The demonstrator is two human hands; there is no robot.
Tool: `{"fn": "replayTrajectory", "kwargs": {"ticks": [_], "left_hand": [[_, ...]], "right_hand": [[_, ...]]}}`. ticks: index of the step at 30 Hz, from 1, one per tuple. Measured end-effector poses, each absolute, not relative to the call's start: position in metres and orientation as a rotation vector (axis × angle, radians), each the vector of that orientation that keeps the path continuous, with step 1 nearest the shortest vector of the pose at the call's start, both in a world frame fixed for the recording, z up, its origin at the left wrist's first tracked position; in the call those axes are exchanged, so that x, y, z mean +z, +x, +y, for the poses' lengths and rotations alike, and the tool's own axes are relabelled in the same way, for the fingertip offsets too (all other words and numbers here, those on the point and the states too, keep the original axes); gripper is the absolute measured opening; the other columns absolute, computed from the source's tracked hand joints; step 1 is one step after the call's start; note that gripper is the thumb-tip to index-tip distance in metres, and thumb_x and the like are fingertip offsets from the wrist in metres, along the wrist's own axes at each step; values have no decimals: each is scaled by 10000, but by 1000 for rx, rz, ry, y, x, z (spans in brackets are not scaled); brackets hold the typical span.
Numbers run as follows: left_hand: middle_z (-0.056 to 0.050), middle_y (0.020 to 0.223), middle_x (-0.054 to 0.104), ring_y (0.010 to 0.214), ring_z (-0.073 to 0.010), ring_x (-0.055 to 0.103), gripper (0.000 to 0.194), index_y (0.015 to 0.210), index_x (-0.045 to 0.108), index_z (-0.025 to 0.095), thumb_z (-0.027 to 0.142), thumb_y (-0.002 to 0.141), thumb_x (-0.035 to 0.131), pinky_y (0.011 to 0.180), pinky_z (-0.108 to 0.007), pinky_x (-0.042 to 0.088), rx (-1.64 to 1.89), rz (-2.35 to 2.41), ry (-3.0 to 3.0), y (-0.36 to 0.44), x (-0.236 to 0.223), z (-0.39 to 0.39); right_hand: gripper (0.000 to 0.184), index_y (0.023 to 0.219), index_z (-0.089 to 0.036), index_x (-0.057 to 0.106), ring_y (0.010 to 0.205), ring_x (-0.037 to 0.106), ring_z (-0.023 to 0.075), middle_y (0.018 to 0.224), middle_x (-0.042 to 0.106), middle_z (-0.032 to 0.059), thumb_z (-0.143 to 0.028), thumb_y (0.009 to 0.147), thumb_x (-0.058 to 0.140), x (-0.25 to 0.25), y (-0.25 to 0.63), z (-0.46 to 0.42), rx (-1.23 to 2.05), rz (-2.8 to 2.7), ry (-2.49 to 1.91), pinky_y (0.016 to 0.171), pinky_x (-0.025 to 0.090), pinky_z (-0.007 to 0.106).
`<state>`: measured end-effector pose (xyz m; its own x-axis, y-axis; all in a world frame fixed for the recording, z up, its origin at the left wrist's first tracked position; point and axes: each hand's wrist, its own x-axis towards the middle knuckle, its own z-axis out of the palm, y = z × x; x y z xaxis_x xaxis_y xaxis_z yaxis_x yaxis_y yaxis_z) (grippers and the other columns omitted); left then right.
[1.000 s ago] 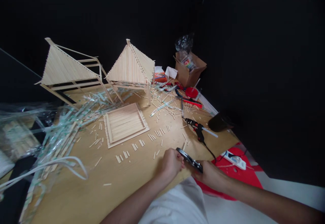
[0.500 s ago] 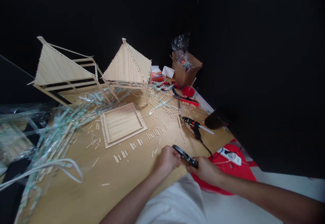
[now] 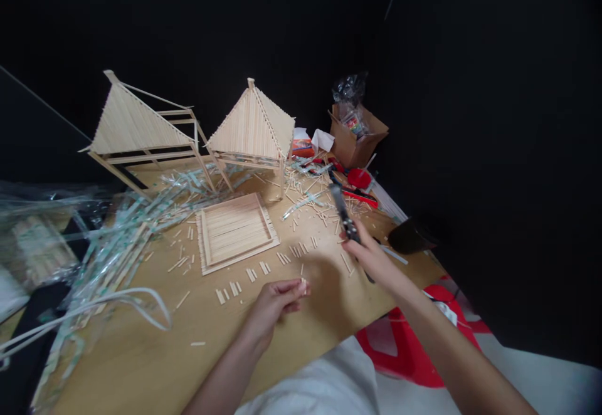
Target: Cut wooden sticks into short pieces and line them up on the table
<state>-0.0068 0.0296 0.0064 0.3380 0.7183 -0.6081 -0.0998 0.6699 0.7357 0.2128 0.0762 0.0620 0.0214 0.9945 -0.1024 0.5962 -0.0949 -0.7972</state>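
My left hand (image 3: 277, 302) is over the middle of the table, thumb and fingers pinched on short wooden stick pieces (image 3: 304, 284). How many pieces it holds I cannot tell. My right hand (image 3: 369, 255) is farther out to the right, closed around a black pliers-like hand tool (image 3: 347, 217) that is blurred and points away from me. Short cut stick pieces (image 3: 251, 274) lie in small groups in a slanting row beyond my left hand. Behind the row rests a flat wooden panel (image 3: 235, 233) with a raised stick frame.
Two stick-built house models, one half-roofed (image 3: 136, 123) and one with a peaked roof (image 3: 254, 126), stand at the back. Plastic-wrapped sticks (image 3: 126, 246) and a white cable (image 3: 136, 299) lie left. A cardboard box (image 3: 360, 142), dark cup (image 3: 409, 236) and red stool (image 3: 409, 346) are right.
My right hand has carried the black tool forward, away from my lap, covering the glue gun. My left hand has moved left, and the stick pieces in its fingertips now show.
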Motion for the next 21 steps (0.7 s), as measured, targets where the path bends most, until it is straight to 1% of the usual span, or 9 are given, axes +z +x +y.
{"fn": "replayTrajectory", "kwargs": {"ticks": [2,3,6,9,11,15,17,19,21], "left_hand": [[-95,977,706,923,-181,618,404,891,733,165,453,609,767,684,-193,451,629,1147,628,-9,9,29],[-90,961,705,880,-166,618,393,877,737,162,437,599,779,674,-188,452,649,1157,602,-10,9,29],[-76,923,700,776,-132,613,378,856,739,156,403,578,805,662,-187,471,694,1131,502,-15,11,28],[-69,861,698,738,-123,616,371,849,737,150,387,574,814,654,-184,485,720,1109,435,-20,10,26],[-61,815,693,721,-116,618,362,841,735,145,375,574,818,638,-171,485,740,1104,410,-23,9,26],[-51,775,683,689,-107,619,355,820,730,143,365,560,827,575,-148,470,748,1118,382,-24,7,28],[-49,768,677,684,-106,619,353,824,726,145,367,567,824,549,-141,460,744,1120,381,-22,4,30],[-45,778,673,692,-102,618,345,838,725,152,372,587,813,550,-140,460,752,1102,378,-20,1,33],[-40,786,672,703,-99,617,334,849,723,161,379,608,801,563,-144,463,761,1080,370,-18,-1,35]], "right_hand": [[506,1282,-196,412,969,542,208,1103,564,78,-272,782,446,55,203,104,544,-1938,-1907,849,405,315],[547,1296,-197,417,1014,519,251,1124,548,106,-309,769,513,50,197,120,461,-1975,-1945,894,368,366],[585,1259,-185,485,1137,426,324,1158,518,152,-365,724,638,32,182,168,342,-2038,-1971,998,218,461],[570,1272,-170,478,1210,362,316,1220,491,169,-394,768,625,14,179,210,288,-2066,-1973,1040,82,496],[620,1304,-173,448,1265,295,325,1294,446,178,-435,771,627,6,183,230,284,-2076,-1962,1042,49,520],[657,1293,-197,476,1301,240,355,1374,392,171,-442,721,687,2,194,246,348,-2097,-1897,1032,109,552],[605,1293,-182,480,1302,249,343,1375,395,172,-413,761,654,7,195,237,370,-2079,-1842,1038,159,533],[498,1290,-157,482,1275,317,300,1344,424,172,-375,847,549,16,192,215,397,-2048,-1772,1031,245,477],[382,1235,-167,531,1123,492,227,1224,528,139,-346,910,440,26,188,181,479,-2045,-1680,940,389,385]]}}
